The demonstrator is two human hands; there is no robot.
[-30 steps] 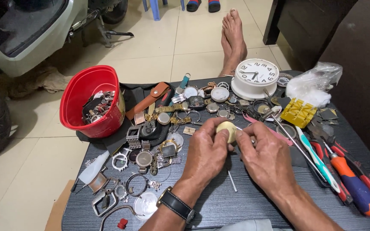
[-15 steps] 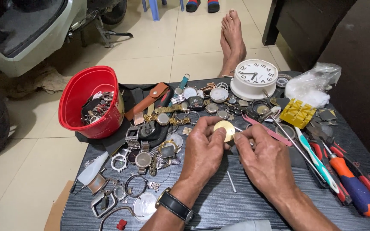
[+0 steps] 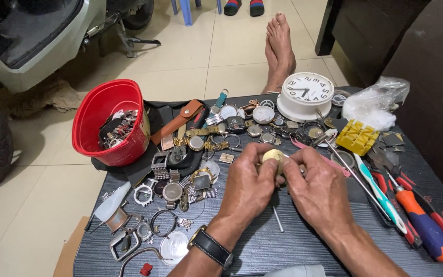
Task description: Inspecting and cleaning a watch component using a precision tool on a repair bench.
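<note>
Leftmost, a red plastic bucket [image 3: 109, 123] of watch parts stands at the far left corner of the dark slatted counter [image 3: 293, 246], with loose metal watch cases and bracelets [image 3: 173, 184] scattered beside it. Near the counter's middle, the left hand [image 3: 247, 187], a black wristwatch [image 3: 211, 247] on its wrist, and the right hand [image 3: 319, 190] both pinch a small round pale-gold watch case [image 3: 273, 155] between fingertips, held just above the surface. Further right lie a white round clock [image 3: 305, 95], a yellow plastic block [image 3: 358, 137] and an orange-and-blue-handled screwdriver [image 3: 422, 220] by the right edge.

left hand [image 3: 247, 184]: knuckles up, fingers curled in a pinch | right hand [image 3: 320, 191]: likewise curled, fingertips meeting the left's (thumbs hidden) | both forearms angled inward
</note>
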